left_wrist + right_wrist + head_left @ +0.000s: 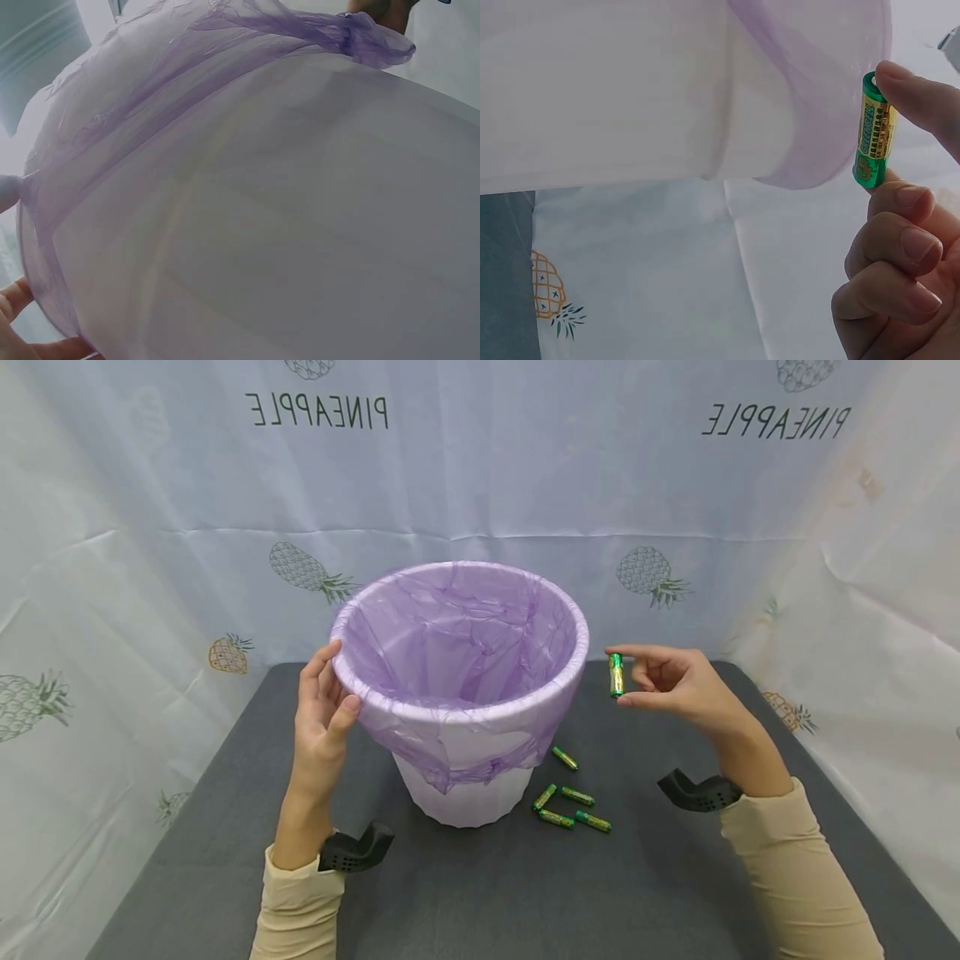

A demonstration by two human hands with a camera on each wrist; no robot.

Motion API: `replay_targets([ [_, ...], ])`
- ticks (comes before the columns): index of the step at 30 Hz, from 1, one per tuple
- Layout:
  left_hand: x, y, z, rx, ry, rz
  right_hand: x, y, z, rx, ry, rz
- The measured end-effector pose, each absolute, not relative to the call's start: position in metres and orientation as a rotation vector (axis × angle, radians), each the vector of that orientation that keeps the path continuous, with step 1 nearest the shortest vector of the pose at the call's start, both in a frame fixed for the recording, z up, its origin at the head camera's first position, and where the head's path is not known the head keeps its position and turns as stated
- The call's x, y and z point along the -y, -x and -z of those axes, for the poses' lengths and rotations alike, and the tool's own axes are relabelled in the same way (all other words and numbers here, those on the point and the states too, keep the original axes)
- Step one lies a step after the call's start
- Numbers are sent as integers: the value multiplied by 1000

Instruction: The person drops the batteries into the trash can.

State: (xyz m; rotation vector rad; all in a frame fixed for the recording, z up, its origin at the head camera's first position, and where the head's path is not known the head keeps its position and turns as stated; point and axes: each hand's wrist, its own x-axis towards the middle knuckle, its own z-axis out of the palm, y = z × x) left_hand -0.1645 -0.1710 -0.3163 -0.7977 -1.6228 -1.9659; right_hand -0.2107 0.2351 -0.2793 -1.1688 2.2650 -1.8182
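Note:
A white trash bin (465, 793) stands upright, lined with a translucent purple trash bag (450, 643) folded over its rim. On the bin's left side my left hand (318, 722) holds the lined rim, thumb towards the front and fingers further back. My right hand (678, 685) is raised to the right of the bin, apart from it. Between thumb and index finger it pinches a green and gold battery (617, 675) by its two ends. The right wrist view shows this battery (874, 135) close up, with the other fingers curled towards the palm.
Several more green batteries (577, 796) lie on the dark table (465, 902) at the bin's right foot. A white curtain (487, 468) printed with pineapples hangs behind and along both sides. Each wrist wears a black camera mount (356, 847).

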Motion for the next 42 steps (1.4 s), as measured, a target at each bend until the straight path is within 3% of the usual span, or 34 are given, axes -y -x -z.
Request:
replay_targets([
  [30,170,161,314,1639,782,1969,-217,212,250,-2253,1250,1866],
  [42,170,161,315,1641,779,1971,-202,213,246,-2295,1165,1909],
])
